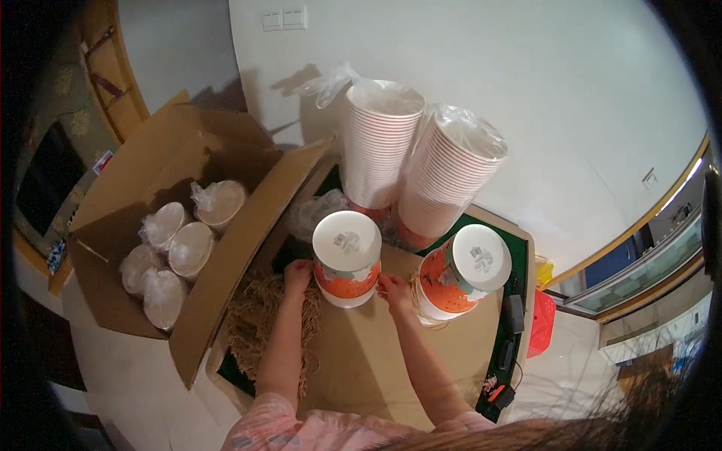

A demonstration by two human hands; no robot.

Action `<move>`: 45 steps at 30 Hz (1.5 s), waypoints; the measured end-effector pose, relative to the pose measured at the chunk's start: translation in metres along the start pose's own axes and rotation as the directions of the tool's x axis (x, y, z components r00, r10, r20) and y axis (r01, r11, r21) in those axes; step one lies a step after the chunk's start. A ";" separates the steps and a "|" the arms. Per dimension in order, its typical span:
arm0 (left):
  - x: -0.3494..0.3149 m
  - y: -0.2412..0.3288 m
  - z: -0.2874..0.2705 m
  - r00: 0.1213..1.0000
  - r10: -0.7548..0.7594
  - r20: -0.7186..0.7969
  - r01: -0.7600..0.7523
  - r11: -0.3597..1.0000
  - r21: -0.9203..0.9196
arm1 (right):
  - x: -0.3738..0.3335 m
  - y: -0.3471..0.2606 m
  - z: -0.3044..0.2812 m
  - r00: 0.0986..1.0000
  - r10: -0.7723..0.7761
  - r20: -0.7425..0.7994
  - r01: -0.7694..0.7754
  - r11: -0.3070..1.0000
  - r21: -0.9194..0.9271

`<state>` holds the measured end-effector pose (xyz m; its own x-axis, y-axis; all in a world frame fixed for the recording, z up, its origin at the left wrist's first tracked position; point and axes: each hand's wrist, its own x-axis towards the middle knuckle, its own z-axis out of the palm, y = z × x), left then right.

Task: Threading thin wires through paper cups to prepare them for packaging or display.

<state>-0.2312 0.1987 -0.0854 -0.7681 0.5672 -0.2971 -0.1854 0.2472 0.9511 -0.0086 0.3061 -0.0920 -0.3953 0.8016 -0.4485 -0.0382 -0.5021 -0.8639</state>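
Observation:
An orange-and-white paper bucket (347,239) stands upside down at the middle of the table, its pale round base facing up. My left hand (299,275) grips its left side, with the fingertips partly hidden. On the other side, my right hand (395,292) pinches near the bucket's lower edge. Close to the right hand is a similar upside-down bucket (480,259), with thin tan cords (418,299) hanging along its side. A heap of tan strings (271,319) lies beside my left forearm.
Tall stacks of white paper buckets, a left one (382,139) and a right one (451,169), stand in plastic against the wall. An open cardboard box (256,248) at left holds several bagged stacks. Small black devices (514,314) line the table's right edge, near a red bin (541,323).

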 end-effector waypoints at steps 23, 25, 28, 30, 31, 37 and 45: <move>-0.105 0.141 -0.032 0.969 0.234 0.082 -0.198 0.928 -0.315 | -0.109 -0.126 0.037 0.948 -0.179 0.263 0.087 0.941 0.327; -0.115 0.155 -0.037 0.969 0.234 0.084 -0.198 0.930 -0.309 | -0.123 -0.137 0.041 0.922 -0.281 0.268 0.166 0.909 0.382; -0.137 0.170 -0.040 0.939 0.306 0.157 -0.239 0.909 -0.342 | -0.154 -0.157 0.033 0.895 -0.319 0.312 0.173 0.892 0.417; -0.158 0.166 -0.046 0.911 0.360 0.201 -0.280 0.899 -0.337 | -0.199 -0.168 0.031 0.894 -0.308 0.325 0.188 0.917 0.351; -0.162 0.153 -0.056 0.878 0.405 0.253 -0.332 0.899 -0.287 | -0.219 -0.171 0.029 0.890 -0.298 0.346 0.186 0.929 0.321; -0.199 0.079 -0.086 0.937 0.216 0.273 -0.261 0.955 0.141 | -0.293 -0.085 -0.060 0.911 -0.220 0.350 0.232 0.973 0.007; -0.167 -0.033 -0.144 0.958 0.287 -0.020 -0.223 0.784 0.580 | -0.349 0.038 -0.093 0.826 -0.457 0.329 0.557 0.571 -0.603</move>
<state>-0.1850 -0.0170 -0.0547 -0.8010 0.5986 -0.0104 0.3809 0.5229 0.7625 0.2127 0.0376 0.0101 -0.6110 0.7853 0.1001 0.3117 0.3548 -0.8815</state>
